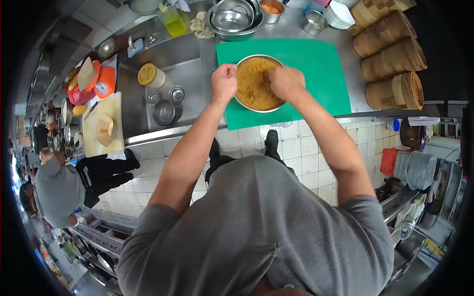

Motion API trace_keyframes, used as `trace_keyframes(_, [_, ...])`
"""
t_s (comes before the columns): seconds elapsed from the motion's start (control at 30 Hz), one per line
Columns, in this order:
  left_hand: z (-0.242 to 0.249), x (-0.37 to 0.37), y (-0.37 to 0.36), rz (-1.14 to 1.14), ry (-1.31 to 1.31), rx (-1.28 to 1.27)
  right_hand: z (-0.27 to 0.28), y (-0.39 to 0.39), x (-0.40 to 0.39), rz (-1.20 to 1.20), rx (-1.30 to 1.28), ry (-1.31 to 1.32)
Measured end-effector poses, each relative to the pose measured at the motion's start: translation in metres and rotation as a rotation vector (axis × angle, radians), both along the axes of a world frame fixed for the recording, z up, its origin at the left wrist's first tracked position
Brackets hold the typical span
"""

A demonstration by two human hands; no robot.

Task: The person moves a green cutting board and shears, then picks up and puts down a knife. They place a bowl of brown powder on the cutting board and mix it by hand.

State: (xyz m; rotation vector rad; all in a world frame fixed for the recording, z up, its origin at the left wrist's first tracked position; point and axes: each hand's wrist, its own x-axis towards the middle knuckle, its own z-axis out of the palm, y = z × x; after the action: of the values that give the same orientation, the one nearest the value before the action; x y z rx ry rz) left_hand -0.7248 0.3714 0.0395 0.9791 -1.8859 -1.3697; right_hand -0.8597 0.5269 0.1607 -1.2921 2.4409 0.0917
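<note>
A round steel bowl (258,83) heaped with golden-brown crumbly mixture (254,86) sits on a green plastic cutting board (316,69) on the stainless worktop (187,64). Behind it stand nested steel mixing bowls (236,19); round bamboo steamer baskets (390,54) are stacked at the right. In the sink to the left are a yellow-lidded jar (150,75) and a small steel pot (164,112). The left hand (224,81) is clenched on the bowl's rim, arm extended. The right hand (285,81) is curled down into the mixture, fingers buried.

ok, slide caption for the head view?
Left hand grips metal bowl rim; right hand works brown mixture.
</note>
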Motion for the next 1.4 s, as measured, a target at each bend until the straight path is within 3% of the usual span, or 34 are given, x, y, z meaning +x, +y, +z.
trace_keyframes(0.1, [-0.009,-0.008,0.012,0.093,0.000,-0.011,-0.012,0.018,0.041,0.215,0.030,0.091])
trace_keyframes(0.27, [-0.005,0.007,0.002,-0.017,-0.065,-0.052,-0.007,-0.013,-0.005,-0.131,-0.052,-0.040])
trace_keyframes(0.37, [0.018,-0.011,0.000,-0.018,-0.046,-0.110,-0.024,0.021,0.027,0.074,-0.055,0.145])
trace_keyframes(0.4, [0.013,0.001,0.012,-0.015,-0.077,-0.101,-0.020,0.008,0.031,0.153,0.017,0.078])
trace_keyframes(0.5, [-0.004,0.003,-0.004,-0.114,-0.054,0.050,0.002,-0.018,0.002,-0.091,-0.050,-0.060])
trace_keyframes(0.63, [-0.017,-0.003,-0.003,-0.077,-0.035,0.026,-0.014,0.016,0.032,0.163,-0.060,0.111])
trace_keyframes(0.67, [-0.023,0.005,0.002,-0.094,-0.030,-0.004,-0.023,-0.004,0.030,0.167,0.035,0.069])
trace_keyframes(0.73, [-0.024,0.000,-0.012,-0.136,0.004,-0.103,-0.008,-0.015,0.010,0.007,-0.012,-0.017])
trace_keyframes(0.77, [-0.012,0.001,-0.018,-0.154,-0.031,-0.015,0.004,-0.020,-0.001,-0.068,-0.048,-0.051])
trace_keyframes(0.83, [0.014,0.015,-0.013,-0.203,-0.116,0.186,0.008,0.000,0.020,0.023,-0.033,-0.020])
trace_keyframes(0.9, [0.019,-0.003,-0.017,-0.198,-0.065,0.175,0.000,0.007,0.039,0.158,0.024,0.069])
trace_keyframes(0.93, [0.016,0.004,-0.010,-0.202,-0.070,0.183,-0.011,-0.010,0.040,0.115,0.025,0.044])
trace_keyframes(1.03, [0.038,0.008,-0.021,-0.304,-0.063,0.555,0.007,-0.025,-0.002,0.040,-0.048,0.026])
trace_keyframes(1.27, [0.033,0.016,-0.024,-0.438,-0.036,0.784,0.078,0.005,0.002,0.606,0.081,0.306])
trace_keyframes(1.4, [0.027,0.021,-0.011,-0.425,0.031,0.875,0.086,-0.015,0.049,0.738,0.078,0.294])
